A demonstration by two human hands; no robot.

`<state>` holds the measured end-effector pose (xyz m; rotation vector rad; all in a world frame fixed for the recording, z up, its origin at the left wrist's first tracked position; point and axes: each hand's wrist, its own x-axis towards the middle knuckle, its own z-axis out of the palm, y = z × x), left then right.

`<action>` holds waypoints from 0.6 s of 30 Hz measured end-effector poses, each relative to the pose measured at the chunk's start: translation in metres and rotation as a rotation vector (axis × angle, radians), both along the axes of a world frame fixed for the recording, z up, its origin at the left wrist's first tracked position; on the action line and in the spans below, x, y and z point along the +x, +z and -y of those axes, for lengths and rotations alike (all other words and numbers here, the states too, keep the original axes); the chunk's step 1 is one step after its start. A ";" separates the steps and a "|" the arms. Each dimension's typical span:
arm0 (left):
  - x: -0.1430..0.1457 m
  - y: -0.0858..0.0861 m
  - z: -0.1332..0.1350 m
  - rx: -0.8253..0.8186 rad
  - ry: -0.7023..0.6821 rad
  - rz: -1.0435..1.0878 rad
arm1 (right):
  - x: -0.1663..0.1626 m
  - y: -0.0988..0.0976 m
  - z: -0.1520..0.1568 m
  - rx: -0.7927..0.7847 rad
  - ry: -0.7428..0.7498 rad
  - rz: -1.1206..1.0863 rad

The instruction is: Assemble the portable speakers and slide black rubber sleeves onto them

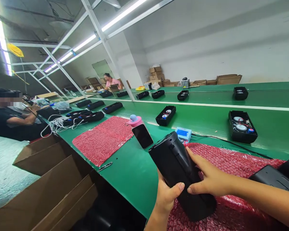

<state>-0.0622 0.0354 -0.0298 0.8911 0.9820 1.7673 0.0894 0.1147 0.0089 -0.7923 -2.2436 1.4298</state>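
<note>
Both my hands grip a long black speaker housing (170, 160), tilted above a sheet of red bubble wrap (233, 160). My left hand (167, 192) holds its near left side, thumb on the surface. My right hand (207, 176) wraps round the right side, with the thumb near the left one. Behind the housing lies a small blue device (183, 133) with a black cable. A phone (143, 136) leans against a pink bottle (135, 121) to the left. More black housings (276, 179) sit at the right edge, cut off by the frame.
Open black housings with round drivers (242, 126) stand along the green conveyor (202, 115). Another red bubble wrap sheet (103, 138) lies left, near white cables (60, 125). Cardboard boxes (50, 186) stand beside the table. A person (12, 118) sits at left; another (112, 82) is farther back.
</note>
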 end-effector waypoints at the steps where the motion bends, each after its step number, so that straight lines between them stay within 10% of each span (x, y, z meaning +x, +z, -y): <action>1: 0.001 0.002 0.000 -0.004 0.001 0.010 | 0.001 0.000 0.000 -0.011 0.004 0.000; 18: 0.004 -0.003 0.007 -0.036 0.070 0.084 | 0.003 0.000 0.003 0.045 0.034 0.027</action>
